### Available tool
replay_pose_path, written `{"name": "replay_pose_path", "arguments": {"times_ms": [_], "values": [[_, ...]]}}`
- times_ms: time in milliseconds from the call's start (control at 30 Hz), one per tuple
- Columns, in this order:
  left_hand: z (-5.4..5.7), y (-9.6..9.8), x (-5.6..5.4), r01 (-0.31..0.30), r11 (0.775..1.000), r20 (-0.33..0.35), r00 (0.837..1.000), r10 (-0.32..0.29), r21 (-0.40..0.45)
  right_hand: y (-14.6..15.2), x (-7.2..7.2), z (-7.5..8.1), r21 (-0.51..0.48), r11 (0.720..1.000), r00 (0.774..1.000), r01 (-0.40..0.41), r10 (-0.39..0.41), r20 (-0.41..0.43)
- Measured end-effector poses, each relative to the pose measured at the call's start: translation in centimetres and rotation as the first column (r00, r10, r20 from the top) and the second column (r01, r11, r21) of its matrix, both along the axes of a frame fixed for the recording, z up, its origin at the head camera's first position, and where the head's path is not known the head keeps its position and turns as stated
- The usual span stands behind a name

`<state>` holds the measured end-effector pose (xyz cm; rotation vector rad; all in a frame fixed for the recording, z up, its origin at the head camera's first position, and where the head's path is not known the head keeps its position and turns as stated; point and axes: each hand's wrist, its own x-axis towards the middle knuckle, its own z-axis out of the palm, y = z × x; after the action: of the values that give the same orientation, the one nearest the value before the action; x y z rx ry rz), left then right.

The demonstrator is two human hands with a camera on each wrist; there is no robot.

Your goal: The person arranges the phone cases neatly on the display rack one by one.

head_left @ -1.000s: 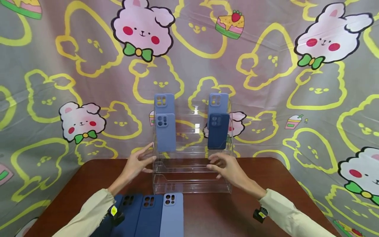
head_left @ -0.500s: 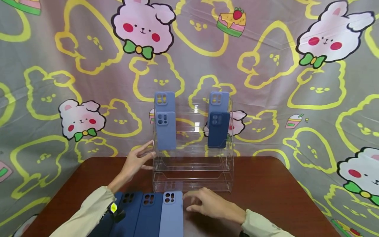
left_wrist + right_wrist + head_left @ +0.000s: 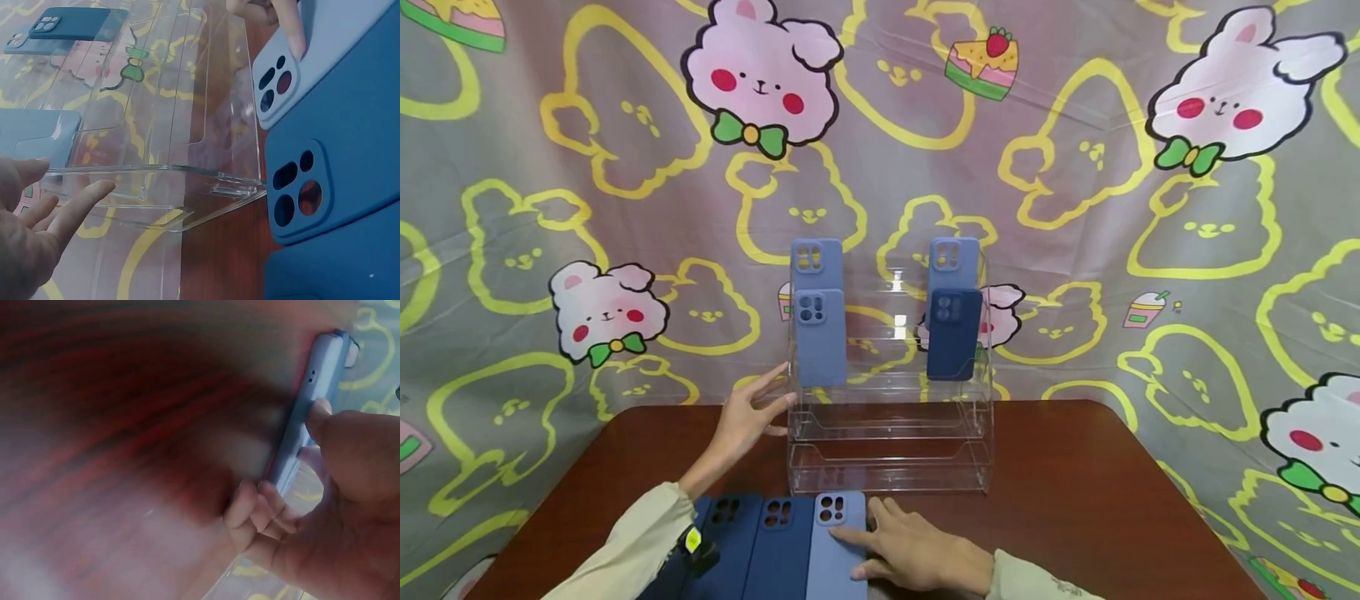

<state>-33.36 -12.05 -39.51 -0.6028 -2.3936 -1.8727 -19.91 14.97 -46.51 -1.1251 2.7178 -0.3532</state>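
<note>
A clear acrylic tiered stand rises from the middle of the table. My left hand is at its left side, fingers loosely extended and fingertips right at the side panel. In front of the stand, a light blue phone case lies flat, camera cutouts toward the stand. The index finger of my right hand reaches straight across this case's face just below the cutouts. Its thumb touches the case's right side edge in the right wrist view, while the other fingers bend beside the far corner.
Several dark blue cases, one of them a dark blue case, lie side by side left of the light blue one. Upper tiers hold light blue cases at left, and a navy case before a light blue one at right. A patterned curtain hangs behind.
My right hand has come down from the stand's right side toward the front left and now touches the light blue phone case. My left hand has stayed beside the stand.
</note>
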Motion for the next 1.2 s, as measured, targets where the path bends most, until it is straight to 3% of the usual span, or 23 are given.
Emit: {"name": "replay_pose_path", "arguments": {"times_ms": [133, 267, 333, 400, 533, 633, 733, 833, 1000, 1100, 1200], "values": [[-0.1, 0.1, 0.1, 0.001, 1.0, -0.007, 1.0, -0.002, -0.017, 0.5, 0.3, 0.5, 0.003, 1.0, 1.0, 0.026, -0.026, 0.018], [0.0, -0.1, 0.2, 0.015, 1.0, -0.026, 1.0, -0.015, -0.02, 0.2, 0.9, 0.8, -0.08, 0.981, 0.984, 0.176, -0.175, 0.023], [0.2, -0.2, 0.3, 0.02, 1.0, -0.035, 0.999, -0.02, -0.017, -0.7, 1.3, 0.6, -0.126, 0.948, 0.956, 0.293, -0.295, 0.002], [0.2, -0.4, 0.4, 0.019, 1.0, -0.029, 0.999, -0.02, -0.014, -2.2, 1.4, 0.3, -0.133, 0.905, 0.912, 0.403, -0.409, -0.018], [0.3, -0.4, 0.4, 0.024, 1.0, -0.02, 0.999, -0.025, -0.009, -4.6, 1.0, -0.1, -0.081, 0.855, 0.854, 0.512, -0.517, -0.062], [0.6, 0.0, 0.2, 0.038, 0.999, -0.022, 0.999, -0.038, -0.005, -4.9, 0.6, -0.2, -0.094, 0.839, 0.841, 0.536, -0.54, -0.019], [0.8, 0.4, 0.1, 0.059, 0.998, -0.018, 0.998, -0.059, -0.006, -3.9, -0.1, -0.9, -0.146, 0.806, 0.819, 0.574, -0.565, 0.101], [0.9, 0.5, 0.2, 0.065, 0.998, -0.01, 0.998, -0.065, -0.009, -2.2, -1.5, -3.7, -0.175, 0.783, 0.802, 0.597, -0.577, 0.153], [0.7, 0.1, 0.2, 0.049, 0.999, -0.005, 0.999, -0.05, -0.016, -0.2, -3.7, -7.4, -0.212, 0.804, 0.83, 0.555, -0.521, 0.199], [0.5, 0.0, 0.2, 0.049, 0.998, -0.003, 0.999, -0.05, -0.029, 0.0, -3.9, -7.3, -0.224, 0.8, 0.82, 0.556, -0.484, 0.304], [0.3, -0.1, 0.2, 0.049, 0.999, 0.002, 0.999, -0.049, -0.024, -0.2, -2.9, -4.9, -0.241, 0.78, 0.787, 0.578, -0.455, 0.416]]}}
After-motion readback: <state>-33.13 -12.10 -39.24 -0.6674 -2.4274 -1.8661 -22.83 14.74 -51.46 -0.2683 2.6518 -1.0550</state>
